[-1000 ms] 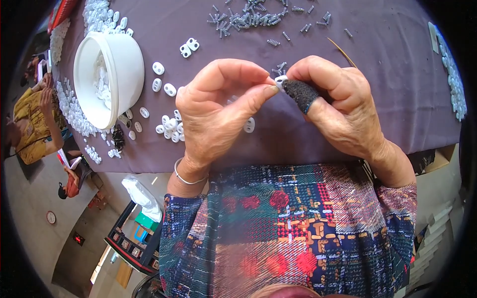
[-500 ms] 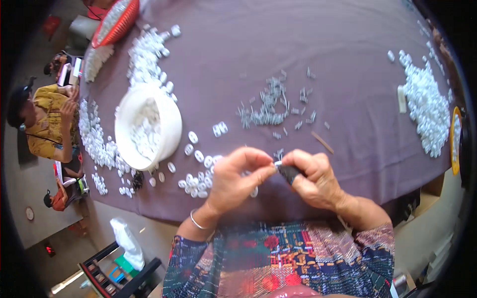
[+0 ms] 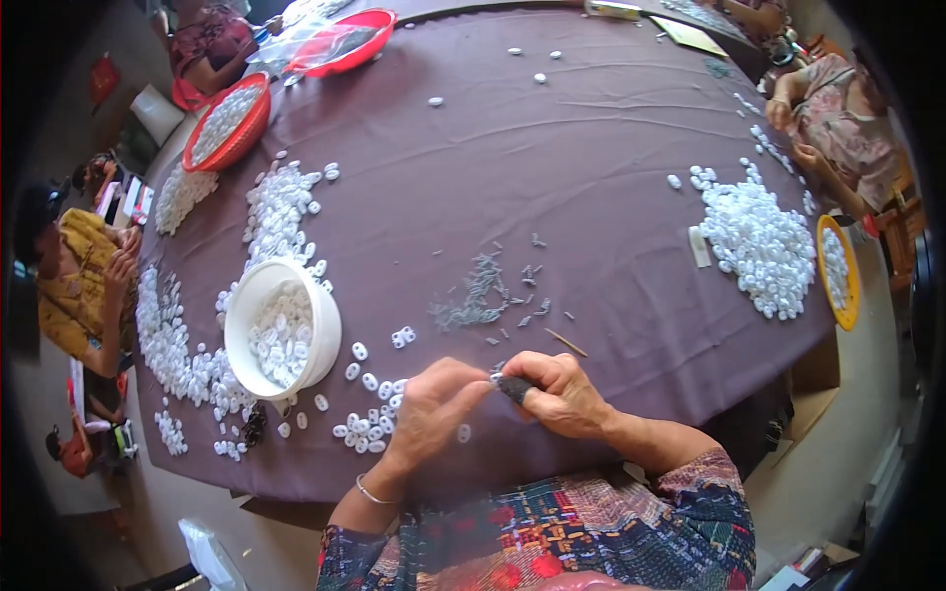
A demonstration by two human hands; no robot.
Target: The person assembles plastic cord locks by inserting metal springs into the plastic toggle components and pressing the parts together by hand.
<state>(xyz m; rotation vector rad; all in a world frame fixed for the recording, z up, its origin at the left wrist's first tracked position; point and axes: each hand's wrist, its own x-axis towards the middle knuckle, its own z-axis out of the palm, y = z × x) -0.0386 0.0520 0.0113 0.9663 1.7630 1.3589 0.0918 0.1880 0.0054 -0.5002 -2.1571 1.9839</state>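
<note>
My left hand (image 3: pixel 439 409), slightly blurred, is closed in a pinch, its fingertips meeting those of my right hand (image 3: pixel 564 396). A small white plastic piece (image 3: pixel 496 377) shows where they meet, gripped by my right thumb and fingers. What the left fingertips pinch is too small to make out. A dark wrap (image 3: pixel 514 389) covers part of a right digit. Beyond the hands lies a loose heap of tiny grey springs or pins (image 3: pixel 483 286). White oval pieces with holes (image 3: pixel 367 431) are scattered beside my left hand.
A white tub (image 3: pixel 332 340) of white pieces stands at left, with piles (image 3: pixel 281 212) around it. Another pile (image 3: pixel 759 246) and a yellow tray (image 3: pixel 852 286) lie right. A thin brown stick (image 3: pixel 567 342) lies ahead. Red baskets (image 3: pixel 258 128) and other people (image 3: pixel 838 128) line the table.
The view has tilted up, bringing more of the far table and people into sight. Both hands stay together at the small white piece; the left hand has blurred.
</note>
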